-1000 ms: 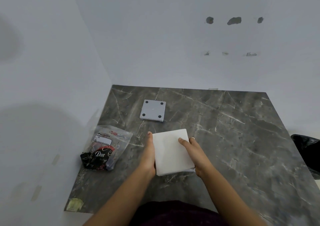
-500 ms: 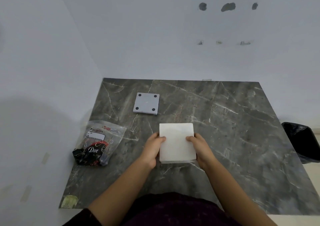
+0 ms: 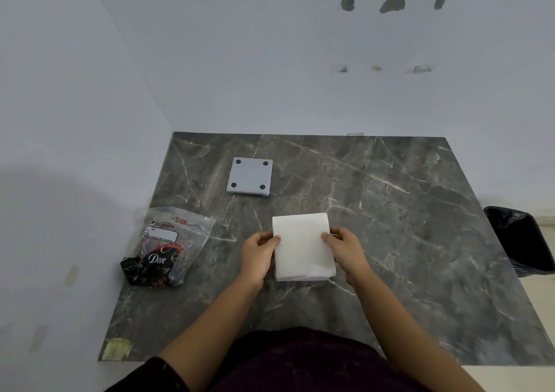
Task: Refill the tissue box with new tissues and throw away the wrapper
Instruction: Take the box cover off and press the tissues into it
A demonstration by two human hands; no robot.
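A square white stack of tissues (image 3: 302,246) sits just above the dark marble table (image 3: 405,241), in its middle. My left hand (image 3: 259,255) grips the stack's left edge and my right hand (image 3: 344,252) grips its right edge, thumbs on top. A flat grey square panel with four black dots (image 3: 250,176), probably the tissue box's base, lies farther back on the table. An emptied clear plastic wrapper with black and red "Dove" print (image 3: 163,249) lies crumpled at the left.
White walls close the left and far sides of the table. A black-lined bin (image 3: 521,238) stands on the floor past the table's right edge. A yellowish sticker (image 3: 117,348) marks the near left corner.
The tissue stack has been turned from tilted to square with the table edge. Both hands have shifted from its lower sides to its left and right edges.
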